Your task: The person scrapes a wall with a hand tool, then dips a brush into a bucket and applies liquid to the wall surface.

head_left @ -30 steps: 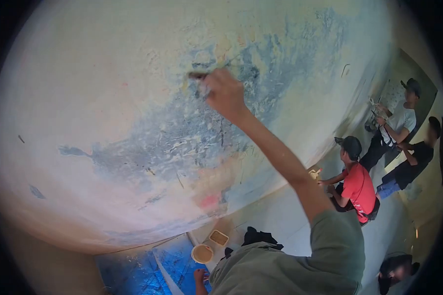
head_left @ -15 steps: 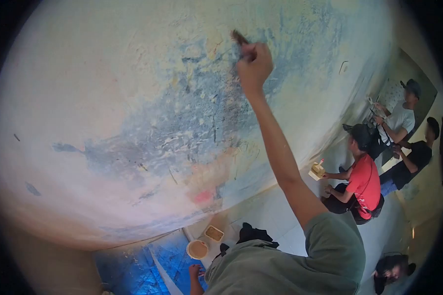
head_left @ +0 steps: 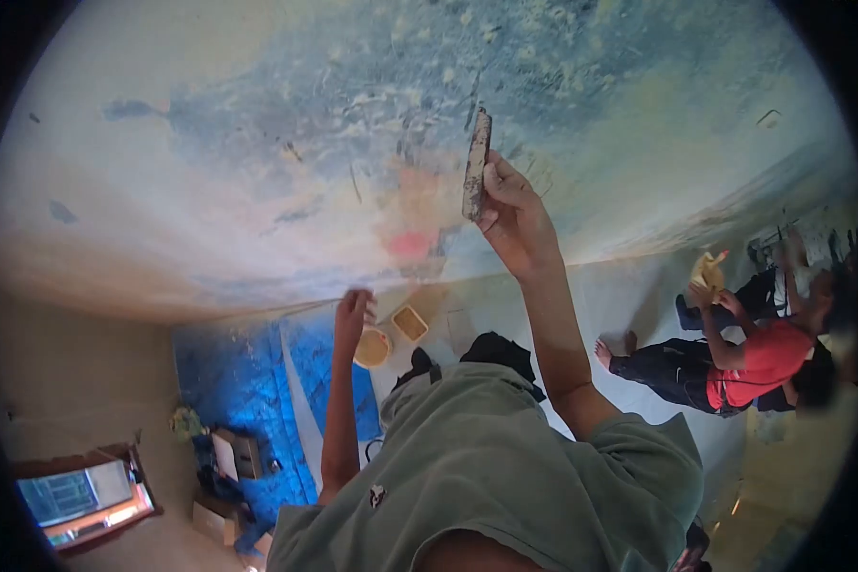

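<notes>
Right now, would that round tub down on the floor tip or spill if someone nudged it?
The tub looks wide and low, so it would probably slide rather than tip. It seems open and filled with tan paste, likely making it fairly heavy. A hard shove could slop some onto the blue sheet.

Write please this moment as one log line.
right hand: grips scraper against wall | left hand: empty, near wall base | round tub, square tub: floor

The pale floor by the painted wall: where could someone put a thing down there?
Bare pale floor lies between the square tan tray and the seated person in a red shirt. It is crowded near the round cream bucket under the left hand, and on the blue tarp by the boxes.
</notes>
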A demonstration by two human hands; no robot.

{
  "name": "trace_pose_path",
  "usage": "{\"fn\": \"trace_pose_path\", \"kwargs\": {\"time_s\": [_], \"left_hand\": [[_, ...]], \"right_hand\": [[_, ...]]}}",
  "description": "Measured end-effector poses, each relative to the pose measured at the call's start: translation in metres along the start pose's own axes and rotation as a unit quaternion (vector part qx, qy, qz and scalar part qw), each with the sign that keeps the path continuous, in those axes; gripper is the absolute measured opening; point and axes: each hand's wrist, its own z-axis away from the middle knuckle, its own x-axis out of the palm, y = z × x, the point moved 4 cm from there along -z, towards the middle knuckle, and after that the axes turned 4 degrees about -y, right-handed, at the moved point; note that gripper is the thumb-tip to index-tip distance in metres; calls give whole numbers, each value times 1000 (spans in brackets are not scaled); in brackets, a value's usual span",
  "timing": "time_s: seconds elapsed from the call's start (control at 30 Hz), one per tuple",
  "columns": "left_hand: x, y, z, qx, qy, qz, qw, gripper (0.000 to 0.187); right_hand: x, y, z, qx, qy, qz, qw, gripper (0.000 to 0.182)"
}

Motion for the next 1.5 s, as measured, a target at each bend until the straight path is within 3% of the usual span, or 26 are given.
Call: {"fn": "trace_pose_path", "kwargs": {"time_s": [0.17, 0.27, 0.43, 0.63, 0.7, 0.83, 1.0, 1.13, 1.3, 1.5], "left_hand": [[81, 158, 54, 184, -71, 40, 980, 20], [132, 203, 90, 205, -114, 60, 970, 18], [202, 214, 123, 204, -85, 9, 975, 30], [257, 202, 133, 180, -10, -40, 983, 24], [267, 201, 136, 185, 19, -60, 981, 22], [280, 207, 148, 202, 84, -111, 970, 22], [285, 212, 177, 215, 130, -136, 958, 22], [280, 221, 197, 256, 153, -183, 937, 23], [249, 226, 223, 251, 182, -167, 936, 23], [194, 224, 257, 275, 205, -171, 924, 23]], "right_hand": [[-12, 6, 54, 43, -15, 19, 999, 15], [-26, -7, 82, 51, -17, 50, 997, 13], [-64, -33, 125, 32, -23, 116, 992, 12], [-101, -80, 150, 1, -28, 208, 978, 28], [-103, -100, 155, -61, -34, 267, 961, 45], [-110, -119, 155, -37, -60, 311, 948, 44], [-107, -107, 171, -32, -118, 328, 937, 22], [-87, -98, 178, -24, -162, 336, 927, 24], [-51, -84, 184, -10, -198, 416, 888, 22], [3, -45, 194, 1, -199, 420, 886, 20]]}}
